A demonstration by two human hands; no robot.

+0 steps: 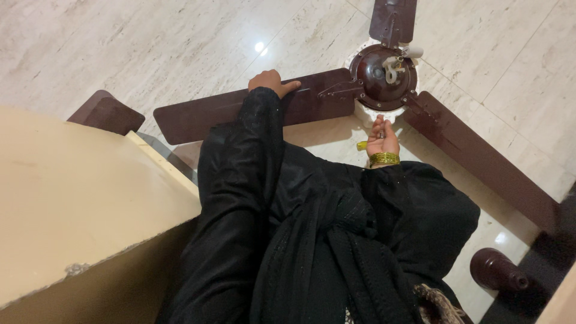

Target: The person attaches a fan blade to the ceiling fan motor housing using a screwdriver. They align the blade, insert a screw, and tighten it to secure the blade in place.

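The pale marble floor (150, 48) takes most of the view, and on it lies a dark brown ceiling fan (384, 78), turned so that its round motor housing (384, 75) faces up; this way the wiring and the fittings on the hub are open to the person who sits above it. Three blades go out from the hub: the left blade (240, 111) runs toward the cream cabinet (72, 198), the right blade (480, 159) goes down to the right edge, and the top blade (393, 18) leaves the picture at the top. The person, in black clothing (312, 240), sits close to the fan, with the hub just in front. The left hand (273, 81) lies flat on the left blade with the fingers stretched out, not closed around anything; I think it presses the blade so that the fan does not turn or slide. The right hand (382, 135), with gold bangles (384, 159) at the wrist, is just under the hub, palm up and fingers curled around a tool with a yellow handle (362, 145), probably a screwdriver, with the tip directed to the hub. On the hub, a white wire connector (396, 60) sits loose. A small dark brown canopy cup (495, 270) lies apart at the lower right.
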